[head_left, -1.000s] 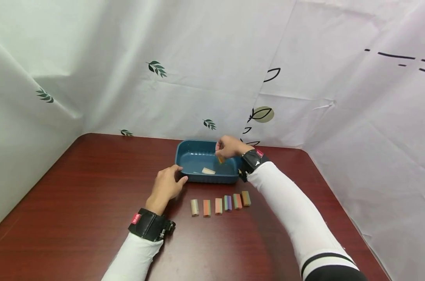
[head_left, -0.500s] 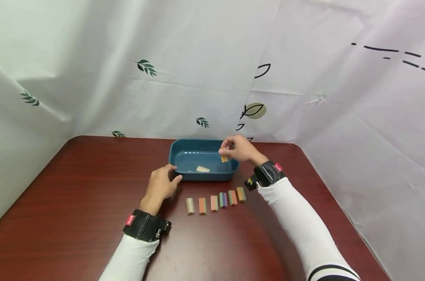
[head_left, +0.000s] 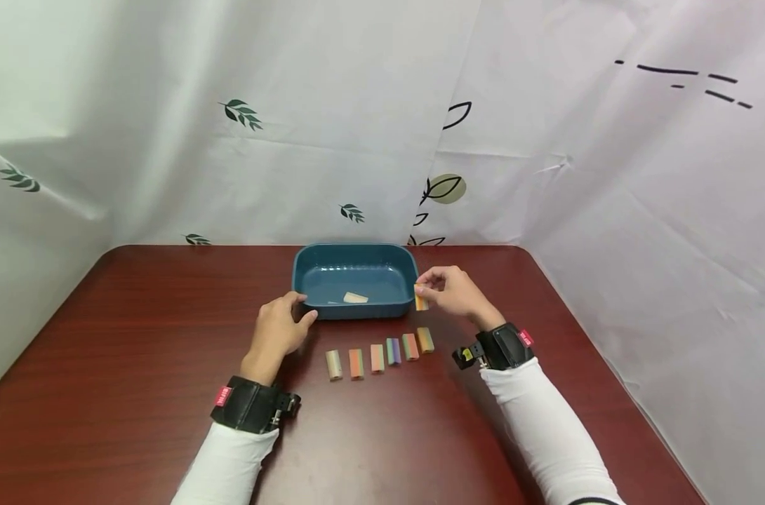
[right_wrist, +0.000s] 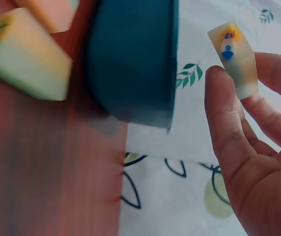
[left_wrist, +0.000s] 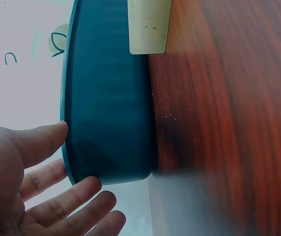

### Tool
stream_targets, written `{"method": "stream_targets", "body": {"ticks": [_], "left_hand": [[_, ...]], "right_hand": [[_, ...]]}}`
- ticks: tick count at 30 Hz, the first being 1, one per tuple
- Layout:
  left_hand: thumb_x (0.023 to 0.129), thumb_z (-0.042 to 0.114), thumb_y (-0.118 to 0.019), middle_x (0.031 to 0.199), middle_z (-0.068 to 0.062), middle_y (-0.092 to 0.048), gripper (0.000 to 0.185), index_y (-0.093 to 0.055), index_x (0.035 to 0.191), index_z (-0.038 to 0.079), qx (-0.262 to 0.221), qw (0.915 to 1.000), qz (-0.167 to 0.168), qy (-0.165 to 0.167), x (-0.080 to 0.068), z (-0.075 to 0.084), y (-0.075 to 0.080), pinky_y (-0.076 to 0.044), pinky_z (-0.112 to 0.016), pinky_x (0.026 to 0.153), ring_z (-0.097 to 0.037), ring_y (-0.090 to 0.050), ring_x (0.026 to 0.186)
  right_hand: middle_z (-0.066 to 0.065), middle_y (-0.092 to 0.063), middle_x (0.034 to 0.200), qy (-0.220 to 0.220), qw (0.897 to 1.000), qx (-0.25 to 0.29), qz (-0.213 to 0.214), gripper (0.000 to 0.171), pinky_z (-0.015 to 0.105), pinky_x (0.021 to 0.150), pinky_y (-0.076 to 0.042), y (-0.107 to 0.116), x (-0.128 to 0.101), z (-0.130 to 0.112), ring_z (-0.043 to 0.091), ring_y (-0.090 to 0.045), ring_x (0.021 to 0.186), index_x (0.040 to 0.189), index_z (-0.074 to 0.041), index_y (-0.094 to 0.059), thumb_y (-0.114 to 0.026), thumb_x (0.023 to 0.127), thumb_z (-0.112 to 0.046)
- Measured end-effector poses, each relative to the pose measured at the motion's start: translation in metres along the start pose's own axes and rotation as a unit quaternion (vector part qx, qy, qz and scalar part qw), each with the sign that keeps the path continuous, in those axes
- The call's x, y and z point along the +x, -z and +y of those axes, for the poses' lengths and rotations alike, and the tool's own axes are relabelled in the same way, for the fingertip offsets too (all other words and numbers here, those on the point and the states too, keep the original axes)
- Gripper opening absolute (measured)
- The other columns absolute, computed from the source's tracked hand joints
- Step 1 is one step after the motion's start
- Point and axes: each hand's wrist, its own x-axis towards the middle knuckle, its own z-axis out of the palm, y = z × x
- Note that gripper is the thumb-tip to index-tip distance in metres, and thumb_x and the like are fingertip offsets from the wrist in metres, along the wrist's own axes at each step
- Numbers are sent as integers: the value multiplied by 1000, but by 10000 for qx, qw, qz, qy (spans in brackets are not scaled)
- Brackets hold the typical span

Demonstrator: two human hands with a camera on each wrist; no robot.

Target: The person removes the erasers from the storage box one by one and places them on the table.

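Note:
My right hand [head_left: 448, 291] pinches a small orange-and-white block [head_left: 421, 302] between thumb and fingers, just outside the right rim of the blue tray [head_left: 307, 259]. In the right wrist view the same block [right_wrist: 234, 54] sits at my fingertips beside the tray's wall [right_wrist: 135, 59]. My left hand [head_left: 280, 330] rests open by the tray's front left corner, fingers straight against the wall [left_wrist: 106, 98]. One pale block [head_left: 355, 297] lies inside the tray. A row of several coloured blocks [head_left: 378, 354] lies on the table in front of the tray.
The dark red table [head_left: 104, 365] is enclosed by white leaf-print curtains [head_left: 231, 140] at the back and both sides. The nearest block of the row [right_wrist: 24, 56] shows large in the right wrist view.
My right hand has carried the orange block out of the tray, moving right and toward me over its rim. The left hand stays at the tray's corner.

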Motion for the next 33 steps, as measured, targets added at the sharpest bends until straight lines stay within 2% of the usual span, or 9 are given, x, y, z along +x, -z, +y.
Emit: {"method": "stream_targets", "body": {"ticks": [5, 10, 17, 25, 33], "left_hand": [[95, 24, -64, 127, -24, -57, 44, -56, 133, 3, -4, 10000, 31, 20, 1, -2, 3, -41, -56, 97, -44, -49, 119], [95, 24, -64, 128, -24, -57, 44, -56, 133, 3, 7, 10000, 31, 28, 3, -2, 4, -41, -56, 97, -43, -49, 119], [94, 24, -64, 131, -24, -55, 45, -56, 133, 2, 1, 10000, 64, 39, 4, -2, 3, -39, -56, 99, -44, -47, 122], [94, 24, -65, 134, -26, -52, 46, -55, 132, 1, 33, 10000, 65, 3, 2, -1, 3, -36, -57, 102, -46, -44, 125], [94, 25, -65, 138, -25, -49, 47, -54, 133, 2, 61, 9998, -169, -92, 1, 5, -2, -35, -58, 103, -45, -41, 128]], "right_hand": [[7, -65, 88, -226, 9996, 161, -4, 13, 36, 65, -49, -1, -10, 10, 23, -60, 82, 101, -7, -70, -65, 94, -17], [7, -65, 87, -482, 9986, 186, -62, 14, 34, 63, -48, -1, -18, 25, 23, -61, 76, 102, -4, -69, -64, 95, -14], [8, -64, 81, -603, 9971, 337, -327, 14, 32, 65, -55, -4, -21, 45, 19, -63, 70, 99, 3, -70, -64, 92, -8], [10, -62, 82, -1187, 9899, 609, -490, 13, 34, 63, -58, -13, -20, 56, 19, -63, 71, 99, 5, -68, -62, 92, -4], [10, -63, 82, -1376, 9871, 548, -608, 11, 33, 59, -56, -19, -27, 57, 20, -63, 66, 98, 4, -68, -60, 92, -2]]}}
